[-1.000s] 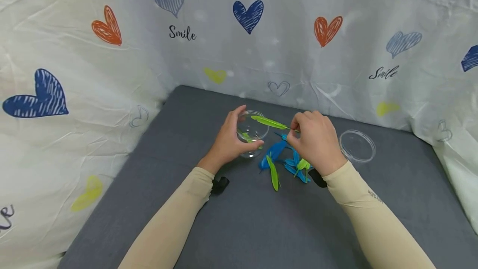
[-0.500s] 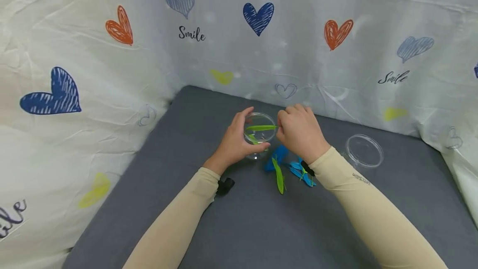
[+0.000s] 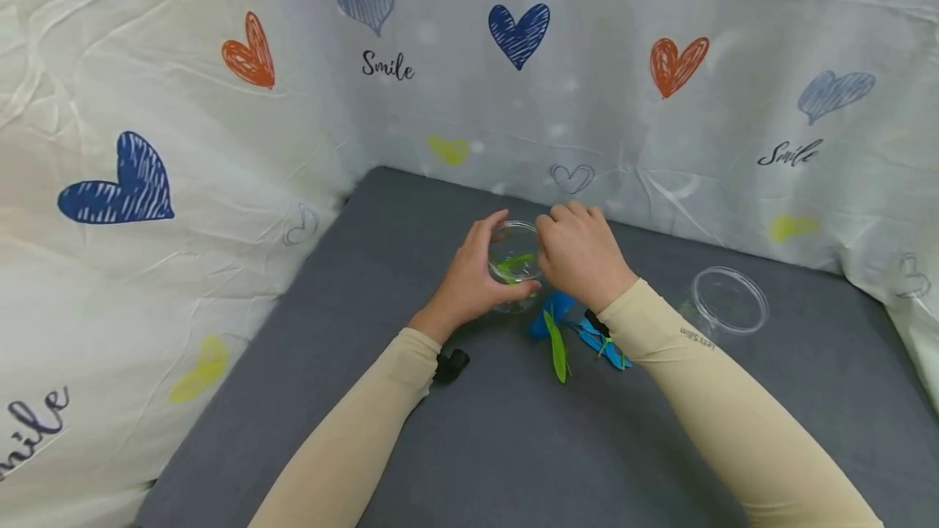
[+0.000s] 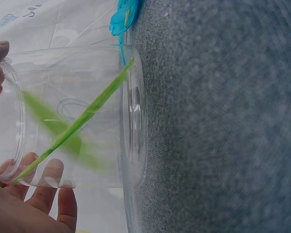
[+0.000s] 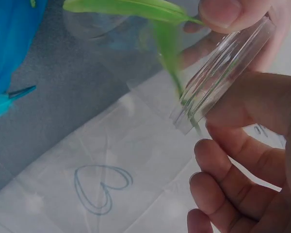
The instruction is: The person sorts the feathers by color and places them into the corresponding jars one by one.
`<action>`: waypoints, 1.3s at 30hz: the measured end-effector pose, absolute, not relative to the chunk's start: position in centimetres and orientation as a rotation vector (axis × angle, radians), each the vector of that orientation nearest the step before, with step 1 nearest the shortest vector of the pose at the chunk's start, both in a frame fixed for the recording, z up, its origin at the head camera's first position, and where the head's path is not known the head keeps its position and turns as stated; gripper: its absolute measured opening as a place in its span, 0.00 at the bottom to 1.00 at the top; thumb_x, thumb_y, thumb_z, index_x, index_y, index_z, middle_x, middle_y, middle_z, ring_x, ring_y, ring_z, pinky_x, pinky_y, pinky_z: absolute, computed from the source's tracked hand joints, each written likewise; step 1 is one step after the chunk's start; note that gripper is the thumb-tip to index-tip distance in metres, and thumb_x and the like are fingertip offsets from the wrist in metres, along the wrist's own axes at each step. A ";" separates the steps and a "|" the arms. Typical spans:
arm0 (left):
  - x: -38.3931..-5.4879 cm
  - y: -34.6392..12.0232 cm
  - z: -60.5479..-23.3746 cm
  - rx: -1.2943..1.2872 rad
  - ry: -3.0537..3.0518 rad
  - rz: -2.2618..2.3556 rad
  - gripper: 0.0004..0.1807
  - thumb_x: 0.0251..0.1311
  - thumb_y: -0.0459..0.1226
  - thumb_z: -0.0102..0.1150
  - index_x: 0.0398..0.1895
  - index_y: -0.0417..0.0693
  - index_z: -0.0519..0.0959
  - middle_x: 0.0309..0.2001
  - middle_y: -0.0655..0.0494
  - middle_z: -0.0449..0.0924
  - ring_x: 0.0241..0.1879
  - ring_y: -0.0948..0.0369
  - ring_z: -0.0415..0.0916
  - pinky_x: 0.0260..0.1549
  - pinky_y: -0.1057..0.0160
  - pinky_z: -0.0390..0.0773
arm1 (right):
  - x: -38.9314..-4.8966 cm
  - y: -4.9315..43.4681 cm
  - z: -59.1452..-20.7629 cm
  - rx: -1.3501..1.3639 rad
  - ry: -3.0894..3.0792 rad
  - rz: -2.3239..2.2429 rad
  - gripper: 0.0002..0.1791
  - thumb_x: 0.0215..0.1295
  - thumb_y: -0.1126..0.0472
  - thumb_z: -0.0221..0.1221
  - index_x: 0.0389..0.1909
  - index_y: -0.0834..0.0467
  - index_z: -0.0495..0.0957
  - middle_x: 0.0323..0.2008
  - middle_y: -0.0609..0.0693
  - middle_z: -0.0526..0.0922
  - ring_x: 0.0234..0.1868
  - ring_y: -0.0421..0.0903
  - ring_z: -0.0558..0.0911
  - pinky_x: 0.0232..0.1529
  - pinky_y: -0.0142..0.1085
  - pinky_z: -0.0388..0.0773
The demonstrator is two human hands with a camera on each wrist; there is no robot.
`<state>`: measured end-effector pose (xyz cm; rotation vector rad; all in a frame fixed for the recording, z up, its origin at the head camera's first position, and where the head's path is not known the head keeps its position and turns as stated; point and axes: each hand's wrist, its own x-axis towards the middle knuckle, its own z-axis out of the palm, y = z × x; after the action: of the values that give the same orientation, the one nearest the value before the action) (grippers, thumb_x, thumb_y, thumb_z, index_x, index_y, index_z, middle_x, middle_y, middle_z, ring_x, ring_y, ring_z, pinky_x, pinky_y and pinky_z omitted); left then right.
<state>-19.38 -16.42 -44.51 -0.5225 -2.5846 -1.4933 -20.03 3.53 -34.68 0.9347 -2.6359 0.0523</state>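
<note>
My left hand (image 3: 477, 267) grips a clear plastic jar (image 4: 87, 63) near its mouth, thumb on the near side. At the right of the mouth, my right hand (image 3: 579, 255) has its fingers curled, thumb and index finger together at the stem of a green feather (image 5: 167, 48). This feather slants down inside the jar and looks blurred. A second green feather (image 4: 82, 119) leans diagonally across the jar. On the table, a green feather (image 3: 557, 349) lies beside blue feathers (image 3: 605, 345), partly hidden by my right hand and wrist.
A round clear lid (image 3: 729, 300) lies on the grey table (image 3: 557, 455), right of my right forearm. Behind the table hangs a white curtain (image 3: 601, 121) printed with hearts. A black wrist camera (image 3: 452, 367) sits under my left wrist.
My right hand has moved left to the jar's mouth, and the green feather it pinches has gone from above the rim down into the jar. My left hand keeps its grip.
</note>
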 end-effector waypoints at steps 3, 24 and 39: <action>-19.4 -16.4 -44.7 -0.520 -2.583 -1.503 0.61 0.59 0.54 0.80 0.88 0.58 0.50 0.81 0.52 0.60 0.78 0.50 0.66 0.73 0.42 0.74 | -20.0 3.6 -34.6 0.940 -2.648 0.072 0.03 0.69 0.63 0.67 0.35 0.58 0.84 0.32 0.54 0.82 0.39 0.56 0.80 0.43 0.51 0.77; -20.0 -17.3 -44.9 -0.503 -2.563 -1.467 0.63 0.56 0.57 0.81 0.89 0.59 0.51 0.82 0.52 0.60 0.79 0.51 0.66 0.72 0.39 0.73 | -17.6 6.4 -40.3 0.605 -2.970 0.484 0.10 0.71 0.56 0.69 0.29 0.55 0.88 0.21 0.47 0.79 0.24 0.45 0.76 0.23 0.38 0.73; -19.7 -16.6 -44.9 -0.503 -2.590 -1.430 0.62 0.56 0.58 0.81 0.88 0.60 0.52 0.82 0.53 0.61 0.78 0.52 0.68 0.76 0.36 0.63 | -17.7 5.0 -43.5 0.349 -3.127 0.490 0.32 0.69 0.55 0.66 0.06 0.49 0.63 0.08 0.44 0.59 0.11 0.45 0.66 0.14 0.35 0.55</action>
<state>-19.73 -16.59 -44.94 -0.5026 -2.5898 -1.4296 -17.72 4.97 -43.49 0.3487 -3.1265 0.4897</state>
